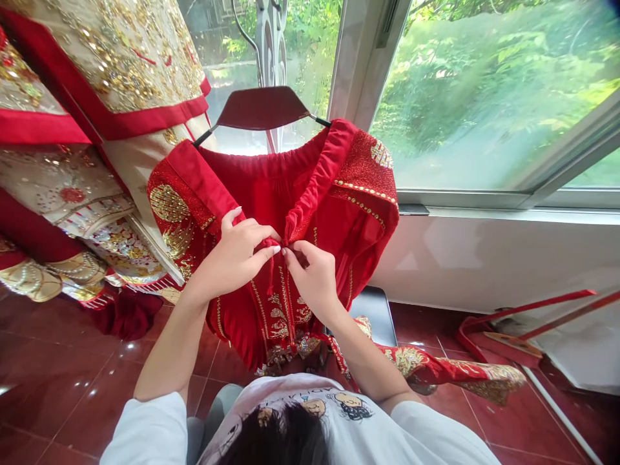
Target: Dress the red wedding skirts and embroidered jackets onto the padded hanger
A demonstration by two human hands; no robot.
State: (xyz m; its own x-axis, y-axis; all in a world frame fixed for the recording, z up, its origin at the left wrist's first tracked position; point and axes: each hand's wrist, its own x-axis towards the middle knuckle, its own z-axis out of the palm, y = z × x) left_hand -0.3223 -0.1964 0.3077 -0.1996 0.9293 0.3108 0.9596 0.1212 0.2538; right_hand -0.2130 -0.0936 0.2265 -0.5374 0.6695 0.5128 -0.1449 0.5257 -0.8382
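Glossy dark red tiles (58, 394) cover the floor, and a metal-framed window (484, 123) full of leaves fills one to two o'clock. At the centre, the left hand (239, 252) and the right hand (314, 274) meet, thumb and fingertips of each pinched on a thin red cord (270, 289), its end hanging at seven o'clock. This cord sits at the neckline of a red jacket (339, 232), which spreads around the grip: smooth, gathered collar bands, glittering shoulders, gold beading in lines, a round gold motif at nine o'clock and stitched gold sprigs at six. Left forearm rises from seven o'clock, back of the hand up, one finger stretched toward the collar at ten; right forearm rises from five, fingers curled. At twelve, a broad dark hanger (265, 108) carries the jacket. Sequinned cream gowns (140, 71) with red borders hang at ten. At four lie a flat black seat (380, 313) and gold-embroidered red cloth (436, 365).
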